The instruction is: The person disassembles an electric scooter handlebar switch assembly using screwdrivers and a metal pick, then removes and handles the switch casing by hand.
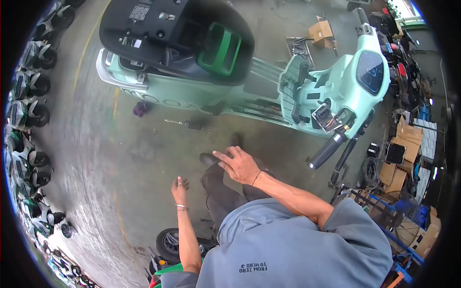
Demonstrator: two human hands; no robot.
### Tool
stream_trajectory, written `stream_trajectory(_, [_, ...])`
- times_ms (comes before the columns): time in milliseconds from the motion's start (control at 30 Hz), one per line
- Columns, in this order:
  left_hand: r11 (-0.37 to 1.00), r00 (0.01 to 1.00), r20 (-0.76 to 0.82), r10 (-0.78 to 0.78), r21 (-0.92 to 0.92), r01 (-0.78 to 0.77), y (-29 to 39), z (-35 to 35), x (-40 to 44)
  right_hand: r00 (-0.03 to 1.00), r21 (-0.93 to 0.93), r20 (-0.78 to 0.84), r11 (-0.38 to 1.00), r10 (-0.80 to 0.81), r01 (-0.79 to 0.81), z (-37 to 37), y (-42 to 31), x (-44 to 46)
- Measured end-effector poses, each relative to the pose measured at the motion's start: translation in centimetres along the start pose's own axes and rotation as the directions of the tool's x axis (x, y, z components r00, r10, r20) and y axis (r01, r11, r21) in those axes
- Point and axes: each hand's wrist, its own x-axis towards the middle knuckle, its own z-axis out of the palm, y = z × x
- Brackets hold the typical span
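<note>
At the far left of the work area, the mint scooter (192, 91) begins with its tail; its long axis runs across the view, ahead of the person, to the handlebar at the right. A purple cloth (141, 109) lies on the floor (144, 168) just beside its rear. The left hand (179, 193) hangs well apart from the scooter, its grip loose, thumb and fingers apart, with nothing seen in it. Ahead of that hand, a tool (183, 123) lies on the floor near the scooter, roughly parallel to it. The right hand (240, 165) is the nearer to the scooter, its grip empty, fingers spread, pointing forward and leftward, while the near handle (327, 151) stands off to its right.
</note>
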Motion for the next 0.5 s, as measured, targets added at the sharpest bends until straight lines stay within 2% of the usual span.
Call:
stream_trajectory(67, [0.996,0.997,-0.009,0.071,-0.044,-0.072,4.7,2.7,-2.2,0.995,0.1,-0.067,0.993,0.071,-0.064,-4.6,-1.1,-0.9])
stream_trajectory(133, [0.968,0.967,0.104,0.233,-0.125,-0.219,10.0,6.2,-4.5,0.988,0.181,-0.077,0.977,0.131,-0.115,-7.8,-1.2,-2.3])
stream_trajectory(200, [0.955,0.926,0.262,0.273,-0.189,-0.228,14.3,10.8,-6.2,0.95,0.256,-0.287,0.966,0.12,-0.045,-10.4,-0.6,-3.2])
stream_trajectory(233, [0.952,0.886,0.357,0.296,-0.187,-0.242,16.3,13.4,-7.2,0.946,0.257,-0.3,0.965,0.12,-0.041,-11.6,-0.9,-3.8])
stream_trajectory(300, [0.948,0.784,0.537,0.312,-0.225,-0.224,19.9,19.1,-9.4,0.828,0.327,-0.54,0.944,0.148,0.045,-14.3,-1.9,-4.6])
stream_trajectory(367, [0.953,0.649,0.702,0.295,-0.261,-0.152,22.0,24.7,-11.6,0.808,0.36,-0.564,0.931,0.172,0.053,-16.6,-3.0,-5.5])
stream_trajectory(433, [0.946,0.524,0.799,0.296,-0.167,-0.279,23.9,29.6,-14.1,0.741,0.271,-0.663,0.957,0.103,0.109,-18.7,-3.4,-5.7])
stream_trajectory(467, [0.892,0.441,0.826,0.351,-0.151,-0.427,24.7,31.5,-15.5,0.689,0.306,-0.706,0.947,0.16,0.094,-19.7,-3.8,-5.7])
stream_trajectory(500, [0.826,0.312,0.868,0.387,-0.175,-0.535,24.9,33.0,-15.7,0.676,0.316,-0.714,0.946,0.183,0.078,-20.6,-3.9,-5.9])
